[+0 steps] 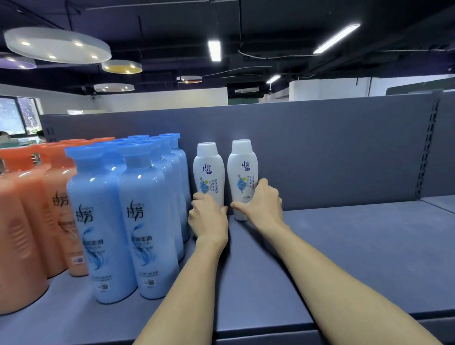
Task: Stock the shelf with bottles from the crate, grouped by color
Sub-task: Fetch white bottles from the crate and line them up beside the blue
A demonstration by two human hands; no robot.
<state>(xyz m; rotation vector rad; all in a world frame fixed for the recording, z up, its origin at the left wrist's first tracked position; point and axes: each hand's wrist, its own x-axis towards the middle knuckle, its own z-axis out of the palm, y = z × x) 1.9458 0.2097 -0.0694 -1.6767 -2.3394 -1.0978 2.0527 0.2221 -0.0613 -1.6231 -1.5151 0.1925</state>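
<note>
Two white bottles stand upright against the back panel of the grey shelf [357, 258]. My left hand [207, 218] grips the base of the left white bottle [208, 170]. My right hand [259, 205] wraps the lower part of the right white bottle [242, 169]. To their left stand several blue bottles [147, 221] in two rows. Further left is a group of orange bottles [18, 225]. The crate is out of view.
The shelf's back panel [338, 150] rises behind the bottles. A slotted upright post [428, 148] divides this bay from another shelf section on the right. The shelf's front edge [256, 331] runs along the bottom.
</note>
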